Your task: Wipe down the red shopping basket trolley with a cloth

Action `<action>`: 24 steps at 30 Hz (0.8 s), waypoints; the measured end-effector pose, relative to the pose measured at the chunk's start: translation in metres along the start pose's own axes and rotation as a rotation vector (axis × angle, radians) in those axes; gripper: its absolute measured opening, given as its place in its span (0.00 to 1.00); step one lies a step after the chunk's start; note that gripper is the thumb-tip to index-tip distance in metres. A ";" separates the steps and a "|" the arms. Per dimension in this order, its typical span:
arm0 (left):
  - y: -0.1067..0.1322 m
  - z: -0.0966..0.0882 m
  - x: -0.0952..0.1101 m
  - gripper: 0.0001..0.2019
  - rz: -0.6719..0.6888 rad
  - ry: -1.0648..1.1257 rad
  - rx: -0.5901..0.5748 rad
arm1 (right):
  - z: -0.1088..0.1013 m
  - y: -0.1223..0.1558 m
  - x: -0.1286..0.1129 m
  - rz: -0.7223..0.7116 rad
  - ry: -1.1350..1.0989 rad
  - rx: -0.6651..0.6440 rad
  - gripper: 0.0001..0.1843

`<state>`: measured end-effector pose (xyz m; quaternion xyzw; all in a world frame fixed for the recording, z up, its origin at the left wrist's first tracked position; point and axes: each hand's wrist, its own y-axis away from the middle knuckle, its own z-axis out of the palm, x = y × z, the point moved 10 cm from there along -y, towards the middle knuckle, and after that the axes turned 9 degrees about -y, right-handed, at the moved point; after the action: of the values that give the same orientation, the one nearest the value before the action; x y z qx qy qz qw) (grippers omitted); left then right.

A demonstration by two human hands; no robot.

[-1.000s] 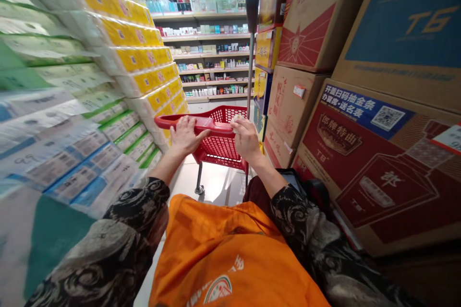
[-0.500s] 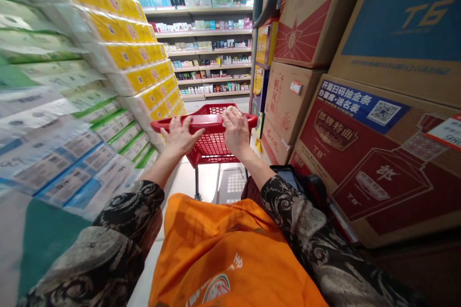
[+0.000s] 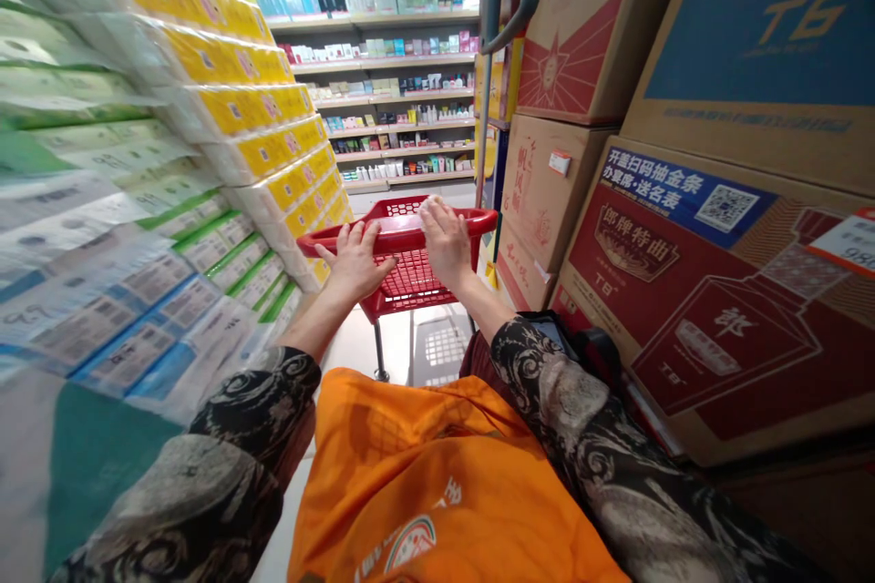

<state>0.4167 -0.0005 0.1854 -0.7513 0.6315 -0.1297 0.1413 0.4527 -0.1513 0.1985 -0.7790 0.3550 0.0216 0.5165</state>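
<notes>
A red plastic shopping-cart handle (image 3: 471, 219) is gripped by both hands: it is covered by the left hand (image 3: 355, 262) with fingers spread, and by the right hand (image 3: 446, 241) with fingers curled over. A red mesh basket (image 3: 410, 278) is set just past the fingers. Plastic-wrapped tissue packs (image 3: 252, 155) are stacked left of them, cardboard baijiu cartons (image 3: 717, 291) right, and stocked shelves (image 3: 383, 100) are seen well beyond.

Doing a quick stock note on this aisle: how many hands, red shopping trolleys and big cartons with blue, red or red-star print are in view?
Hands: 2 (left hand, right hand)
Red shopping trolley: 1
Blue-printed carton: 1
Red-printed carton: 1
Red-star carton: 1
Total: 6
</notes>
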 end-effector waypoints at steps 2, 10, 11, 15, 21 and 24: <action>0.002 0.000 0.001 0.34 0.008 -0.020 -0.017 | -0.010 0.002 0.016 0.037 0.014 0.034 0.22; 0.016 -0.006 0.000 0.34 0.057 -0.097 0.005 | 0.033 0.000 -0.056 -0.232 -0.065 -0.111 0.22; 0.017 -0.006 -0.007 0.33 0.036 -0.103 0.022 | 0.037 0.002 -0.062 -0.261 -0.065 -0.143 0.23; 0.022 -0.007 -0.033 0.33 -0.043 -0.103 0.081 | 0.014 0.002 -0.032 -0.192 -0.029 -0.082 0.23; 0.024 -0.004 -0.034 0.35 -0.032 -0.071 0.092 | -0.001 -0.005 -0.008 -0.127 -0.038 0.045 0.22; 0.025 -0.006 -0.028 0.34 0.000 -0.079 0.097 | 0.036 -0.003 -0.056 -0.250 -0.049 -0.063 0.22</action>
<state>0.3867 0.0231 0.1811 -0.7481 0.6184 -0.1302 0.2022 0.4247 -0.0914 0.2060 -0.8322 0.2416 -0.0128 0.4989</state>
